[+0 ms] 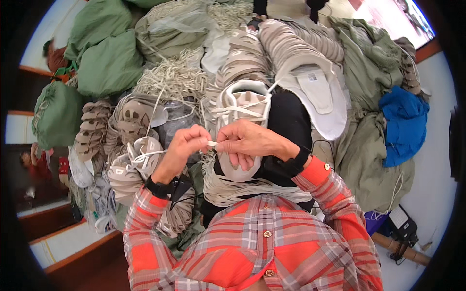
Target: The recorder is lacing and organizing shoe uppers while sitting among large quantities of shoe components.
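Observation:
A beige and white shoe upper [237, 170] lies on my lap, its opening pointing away from me and a pale lace crossing its front. Just above its left side, my left hand [183, 144] and my right hand [252, 139] meet fingertip to fingertip. Both pinch a short, flat stretch of off-white shoelace [212, 143] between thumb and finger. The right hand's lower fingers curl loosely over the upper and hide part of its middle. From the left hand's side, a thin strand of lace rises toward the pile of loose laces [172, 77].
Nested shoe uppers [242, 56] run away from me, with a longer row [291, 41] beside them. More uppers [133, 167] sit at my left. Green sacks [109, 63] stand far left, a blue cloth [405, 123] at right. Strands [242, 189] lie across my lap.

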Tool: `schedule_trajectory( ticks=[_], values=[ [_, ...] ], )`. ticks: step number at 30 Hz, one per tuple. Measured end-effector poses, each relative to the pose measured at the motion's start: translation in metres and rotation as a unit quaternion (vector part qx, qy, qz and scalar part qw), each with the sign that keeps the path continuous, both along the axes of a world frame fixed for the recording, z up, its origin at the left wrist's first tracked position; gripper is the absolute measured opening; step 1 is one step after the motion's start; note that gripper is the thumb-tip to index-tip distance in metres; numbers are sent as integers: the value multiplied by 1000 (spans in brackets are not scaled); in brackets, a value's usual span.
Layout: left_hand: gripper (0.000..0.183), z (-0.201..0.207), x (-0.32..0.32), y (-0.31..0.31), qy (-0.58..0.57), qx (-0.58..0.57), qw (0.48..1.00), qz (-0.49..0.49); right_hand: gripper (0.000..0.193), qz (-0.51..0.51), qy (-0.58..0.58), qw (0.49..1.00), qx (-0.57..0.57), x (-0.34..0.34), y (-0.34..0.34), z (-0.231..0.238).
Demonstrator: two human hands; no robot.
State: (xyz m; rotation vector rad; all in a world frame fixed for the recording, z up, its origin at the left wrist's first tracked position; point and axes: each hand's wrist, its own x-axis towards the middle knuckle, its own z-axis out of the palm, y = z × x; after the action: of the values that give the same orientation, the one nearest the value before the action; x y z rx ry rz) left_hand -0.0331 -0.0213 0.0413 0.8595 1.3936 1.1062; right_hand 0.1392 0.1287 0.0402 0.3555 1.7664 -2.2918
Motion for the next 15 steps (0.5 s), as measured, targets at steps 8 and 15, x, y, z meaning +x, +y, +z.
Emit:
schedule_trajectory(
  ticks=[8,15],
  values=[
    [26,28,-24,-35,69,23,987,-142,21,50,-5,998,25,-9,3,27],
    [21,15,-134,-154,71,-173,982,-14,17,-209,146,952,-167,24,46,-28]
  ],
)
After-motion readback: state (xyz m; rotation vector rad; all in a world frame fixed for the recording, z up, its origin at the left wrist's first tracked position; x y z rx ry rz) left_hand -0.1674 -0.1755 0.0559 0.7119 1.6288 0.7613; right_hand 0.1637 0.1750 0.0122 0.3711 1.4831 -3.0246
